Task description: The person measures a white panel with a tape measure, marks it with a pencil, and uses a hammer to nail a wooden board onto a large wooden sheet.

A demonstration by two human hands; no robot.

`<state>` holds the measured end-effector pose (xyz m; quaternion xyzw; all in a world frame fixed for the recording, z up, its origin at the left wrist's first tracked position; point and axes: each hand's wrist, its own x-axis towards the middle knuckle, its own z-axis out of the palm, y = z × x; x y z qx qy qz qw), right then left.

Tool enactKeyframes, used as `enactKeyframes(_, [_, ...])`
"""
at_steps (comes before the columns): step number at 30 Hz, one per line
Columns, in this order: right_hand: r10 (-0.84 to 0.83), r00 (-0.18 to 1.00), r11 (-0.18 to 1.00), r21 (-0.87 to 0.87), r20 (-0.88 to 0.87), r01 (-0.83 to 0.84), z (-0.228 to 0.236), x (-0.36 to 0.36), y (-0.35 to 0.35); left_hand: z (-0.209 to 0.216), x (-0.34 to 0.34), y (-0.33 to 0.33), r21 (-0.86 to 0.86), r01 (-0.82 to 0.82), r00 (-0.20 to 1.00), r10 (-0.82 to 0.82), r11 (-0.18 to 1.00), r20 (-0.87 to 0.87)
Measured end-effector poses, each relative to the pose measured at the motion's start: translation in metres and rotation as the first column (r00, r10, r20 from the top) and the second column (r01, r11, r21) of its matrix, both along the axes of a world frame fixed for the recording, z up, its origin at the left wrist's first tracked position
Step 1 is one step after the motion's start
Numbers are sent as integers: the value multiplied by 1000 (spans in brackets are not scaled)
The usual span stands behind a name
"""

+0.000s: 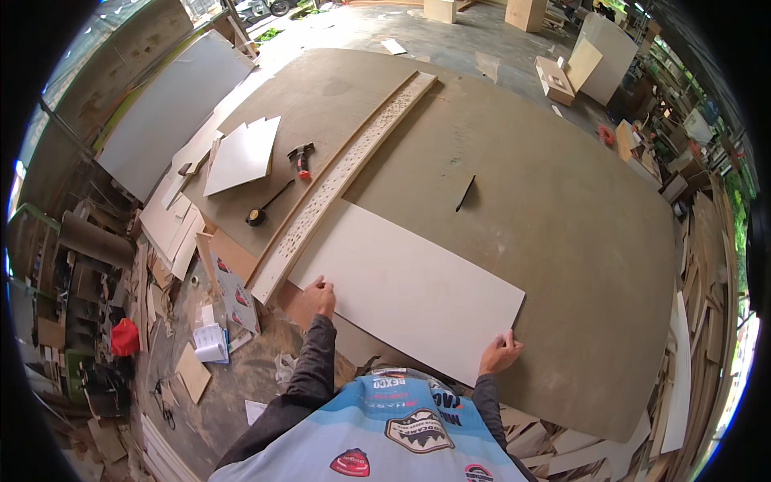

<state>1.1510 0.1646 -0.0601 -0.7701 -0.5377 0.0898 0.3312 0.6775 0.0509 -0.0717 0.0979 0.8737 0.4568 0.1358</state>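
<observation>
A white rectangular board (pixel 409 285) lies on a large brown work table (pixel 578 265), its left end along a long pale wooden strip (pixel 345 181) with a pitted face. My left hand (pixel 321 297) is closed on the board's near edge, close to the left corner. At the near right corner, my right hand (pixel 501 352) grips the board's right edge with bent fingers. Both hands' fingertips are partly hidden. Beyond the board lies a thin black pen-like tool (pixel 466 194). Left of the strip are a claw hammer (pixel 301 161) with a red and black handle and a tape measure (pixel 257 216), partly pulled out.
Smaller white panels (pixel 243 157) are stacked on the table's left side. An upright printed board (pixel 233 281) stands by the near left edge. Wood offcuts (pixel 699 321) crowd the right side. Papers (pixel 210 344) and scraps lie on the floor at left. A large white sheet (pixel 177 108) leans at far left.
</observation>
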Motion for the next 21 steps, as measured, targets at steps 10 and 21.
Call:
enactKeyframes(10, [97,990,990,97,101,-107,32,-23,-33,102,18,-19,-577,809,71,-993,113,-95])
enactKeyframes(21, [73,993,997,0,94,-74,29,-40,-34,62,-20,-12,-625,779,-144,-985,-52,-98])
